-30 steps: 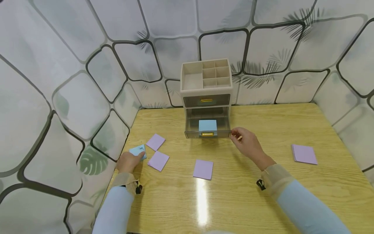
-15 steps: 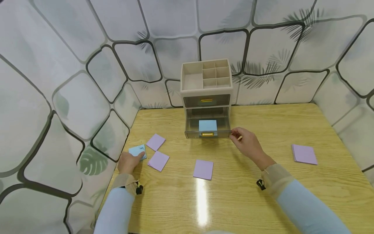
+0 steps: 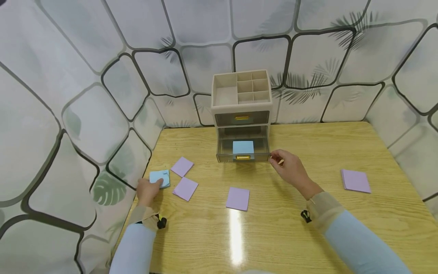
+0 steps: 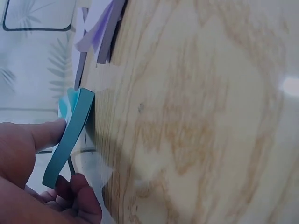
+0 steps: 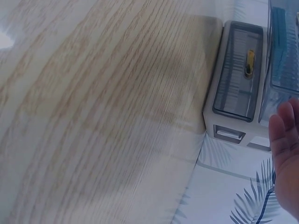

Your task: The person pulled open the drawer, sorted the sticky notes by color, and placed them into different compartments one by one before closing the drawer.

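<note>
My left hand [image 3: 148,189] grips a light blue pad of sticky notes [image 3: 159,177] at the table's left side. In the left wrist view the thumb lies on top of the blue pad [image 4: 72,135] and the fingers curl beneath its near end; its top sheets bend up. With curled fingers, my right hand [image 3: 289,167] holds the front right corner of a pulled-out clear grey drawer [image 3: 226,156]. Inside that drawer lies another light blue pad [image 3: 243,147]. The right wrist view shows the right hand's fingers [image 5: 279,135] beside the drawer; their tips are partly cut off.
The beige drawer organizer [image 3: 241,107] stands against the patterned wall, its upper drawer [image 3: 226,118] closed and its top divided. Two purple pads [image 3: 182,166] lie beside the left hand. Another purple pad [image 3: 237,198] is front centre, and a thicker purple stack [image 3: 356,181] sits far right.
My left hand has shifted slightly, and the blue pad has turned and moved a little to the left. The right hand and the drawer stay put.
</note>
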`<action>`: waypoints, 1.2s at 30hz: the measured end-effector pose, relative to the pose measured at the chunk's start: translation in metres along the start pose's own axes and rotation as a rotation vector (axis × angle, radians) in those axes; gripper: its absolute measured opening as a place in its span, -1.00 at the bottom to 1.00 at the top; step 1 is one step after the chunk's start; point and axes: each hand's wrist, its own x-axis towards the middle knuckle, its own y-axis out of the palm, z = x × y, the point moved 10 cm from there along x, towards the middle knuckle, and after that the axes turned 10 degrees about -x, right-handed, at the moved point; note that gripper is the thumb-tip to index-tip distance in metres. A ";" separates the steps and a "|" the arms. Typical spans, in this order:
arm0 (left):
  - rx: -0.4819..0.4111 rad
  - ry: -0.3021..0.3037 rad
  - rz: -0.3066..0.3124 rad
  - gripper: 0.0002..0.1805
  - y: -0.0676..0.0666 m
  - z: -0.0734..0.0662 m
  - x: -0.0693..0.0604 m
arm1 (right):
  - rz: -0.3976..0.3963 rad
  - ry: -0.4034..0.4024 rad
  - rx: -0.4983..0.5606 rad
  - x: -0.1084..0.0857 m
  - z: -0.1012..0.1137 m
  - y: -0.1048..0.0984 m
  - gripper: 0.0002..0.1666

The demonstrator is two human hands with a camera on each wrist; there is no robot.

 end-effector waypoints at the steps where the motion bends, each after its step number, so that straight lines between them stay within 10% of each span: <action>1: -0.033 0.001 -0.013 -0.27 -0.001 0.000 0.000 | 0.001 -0.001 0.001 0.000 0.000 0.000 -0.77; 24: -0.368 0.051 -0.075 -0.66 -0.025 -0.020 -0.008 | -0.018 -0.009 0.004 0.001 0.001 -0.001 -0.78; 36: -0.508 0.121 -0.007 -0.58 -0.025 -0.072 -0.024 | -0.020 -0.015 0.007 0.000 0.005 -0.004 -0.79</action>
